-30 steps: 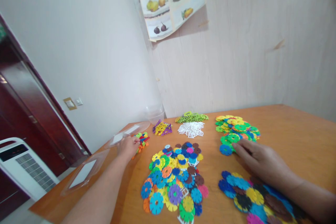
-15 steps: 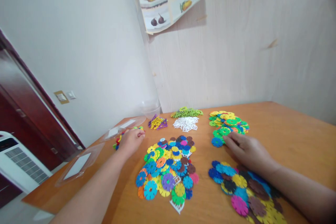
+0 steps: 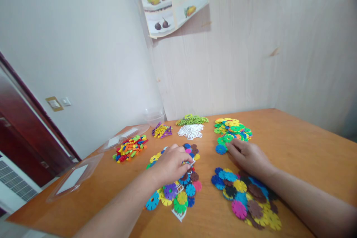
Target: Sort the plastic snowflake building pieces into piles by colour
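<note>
My left hand [image 3: 174, 163] reaches over the middle pile of mixed plastic pieces [image 3: 170, 191], mostly slotted flower-shaped discs in many colours. Its thumb and forefinger are apart, close around a white lattice piece [image 3: 190, 162] among the discs. Curled, my right hand [image 3: 249, 157] rests on the table at the near edge of a pile of green, yellow and blue discs [image 3: 233, 129]. Its fingertips are pressed together against a green disc there; what they hold, if anything, is hidden. Below its wrist lies another pile of blue, brown, yellow and black discs [image 3: 240, 186].
Along the back of the wooden table [image 3: 301, 148] lie green pieces [image 3: 192, 120], white lattice pieces [image 3: 190, 131] and purple-yellow pieces [image 3: 162, 130]. A clear tub [image 3: 154, 117] stands behind them. Small colourful blocks [image 3: 131, 148] and clear plastic lids [image 3: 74, 178] are at the left.
My left hand has moved right, from the small colourful blocks to the middle pile. My right hand stays by the green discs. The view has shifted slightly.
</note>
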Demonstrator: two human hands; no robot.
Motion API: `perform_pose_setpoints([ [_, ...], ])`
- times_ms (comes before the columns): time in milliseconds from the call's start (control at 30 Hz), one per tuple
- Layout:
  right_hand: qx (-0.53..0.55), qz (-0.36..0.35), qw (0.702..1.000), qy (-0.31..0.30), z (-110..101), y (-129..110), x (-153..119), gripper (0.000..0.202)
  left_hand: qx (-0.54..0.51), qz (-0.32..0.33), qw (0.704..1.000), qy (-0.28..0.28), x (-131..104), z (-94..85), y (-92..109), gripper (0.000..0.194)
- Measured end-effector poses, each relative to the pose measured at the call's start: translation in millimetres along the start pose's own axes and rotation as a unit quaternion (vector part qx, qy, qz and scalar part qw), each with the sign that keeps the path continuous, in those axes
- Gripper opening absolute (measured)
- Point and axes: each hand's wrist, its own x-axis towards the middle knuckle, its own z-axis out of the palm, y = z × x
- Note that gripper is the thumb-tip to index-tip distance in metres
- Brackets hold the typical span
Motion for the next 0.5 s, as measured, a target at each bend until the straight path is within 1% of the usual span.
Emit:
perform_pose_setpoints([
  [133,0.001,-0.007,1.0,0.006,1,0,0,0.039,0.03,0.017,0.999,-0.015,8,10.5,4,0.022],
  [300,0.009,-0.01,1.0,0.002,4,5,1,0.04,0.035,0.013,0.999,-0.021,14,14.0,9,0.016],
  [400,0.013,-0.008,1.0,-0.004,6,9,1,0.04,0.009,-0.001,1.0,0.012,16,13.0,5,0.013],
  [500,0.014,-0.004,1.0,-0.008,7,12,1,0.041,-0.022,-0.041,0.996,0.074,15,9.9,-13,0.013],
])
